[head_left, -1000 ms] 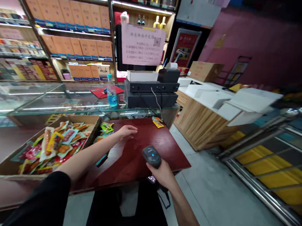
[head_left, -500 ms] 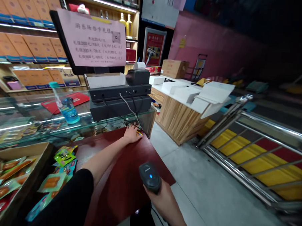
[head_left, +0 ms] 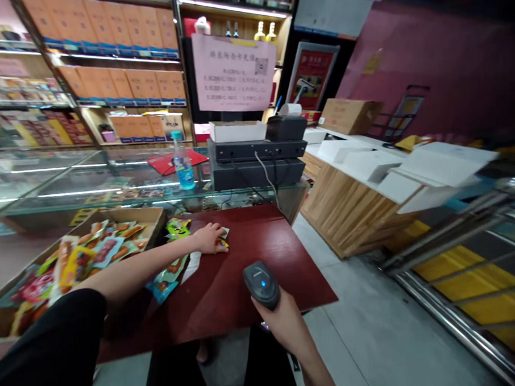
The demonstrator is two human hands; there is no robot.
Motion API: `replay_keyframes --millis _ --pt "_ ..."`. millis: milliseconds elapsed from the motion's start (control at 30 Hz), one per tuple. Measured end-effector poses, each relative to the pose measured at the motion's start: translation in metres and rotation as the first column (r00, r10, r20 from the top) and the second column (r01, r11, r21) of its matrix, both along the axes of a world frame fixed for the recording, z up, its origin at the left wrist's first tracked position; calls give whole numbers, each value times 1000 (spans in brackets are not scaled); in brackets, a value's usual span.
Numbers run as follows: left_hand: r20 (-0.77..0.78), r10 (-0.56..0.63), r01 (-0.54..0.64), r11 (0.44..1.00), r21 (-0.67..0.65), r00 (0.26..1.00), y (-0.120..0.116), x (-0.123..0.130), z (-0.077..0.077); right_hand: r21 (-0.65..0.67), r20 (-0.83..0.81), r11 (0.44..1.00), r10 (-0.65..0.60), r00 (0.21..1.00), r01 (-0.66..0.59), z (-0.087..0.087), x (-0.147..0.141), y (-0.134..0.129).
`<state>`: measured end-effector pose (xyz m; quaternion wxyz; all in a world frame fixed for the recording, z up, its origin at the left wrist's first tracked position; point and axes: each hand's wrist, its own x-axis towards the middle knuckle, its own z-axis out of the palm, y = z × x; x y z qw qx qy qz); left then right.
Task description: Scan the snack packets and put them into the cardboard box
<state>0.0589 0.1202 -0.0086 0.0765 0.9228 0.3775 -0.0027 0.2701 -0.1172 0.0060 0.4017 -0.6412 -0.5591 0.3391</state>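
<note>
My right hand (head_left: 284, 319) is wrapped round the handle of a dark barcode scanner (head_left: 261, 284), whose blue light is lit, above the near edge of the dark red tabletop (head_left: 245, 272). Farther off, my left hand (head_left: 209, 239) has its fingers curled over a small colourful snack packet (head_left: 223, 244) low over the tabletop. Part of that packet is hidden under the fingers. Left of this hand lie a green packet (head_left: 178, 228) and several other snack packets, partly behind my forearm. A cardboard box (head_left: 154, 220) full of packaged sausage-like snacks stands at the left.
Behind the tabletop is a glass display counter (head_left: 125, 196) with a bottle (head_left: 184, 170), a red folder (head_left: 158, 163) and a dark cash drawer (head_left: 258, 173). A wooden cabinet (head_left: 346, 208) and a metal railing (head_left: 448, 315) stand to the right.
My left hand has come back from the tabletop's far edge towards the packets at the left, carrying the snack packet. My view has turned left. The scanner is still in my right hand.
</note>
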Motion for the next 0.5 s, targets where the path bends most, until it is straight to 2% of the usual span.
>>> replay_keyframes --millis 67,167,233,300,367,400,467,500 --pt "-48 50 -54 995 -80 998 -13 -29 10 3 5 998 66 998 -66 3 -18 0" --pt "-15 43 -45 990 -136 999 -28 -51 17 15 33 992 128 991 -128 8 -41 2" --pt "83 69 -59 991 -116 994 -34 -57 17 24 64 989 147 987 -148 11 -51 5" --pt "254 163 -133 983 -129 953 -36 -61 18 40 91 986 157 983 -161 16 -57 9" --pt "454 337 -226 933 -282 825 -33 -69 21 57 116 985 157 981 -165 20 -60 14" --pt "523 449 -247 878 -411 725 -31 -75 24 60 127 985 153 980 -162 21 -60 16" --pt "546 654 -199 717 -668 524 -27 -87 30 48 142 988 137 980 -145 22 -62 21" --pt "522 722 -147 639 -755 454 -26 -93 33 35 145 990 128 981 -134 23 -63 23"
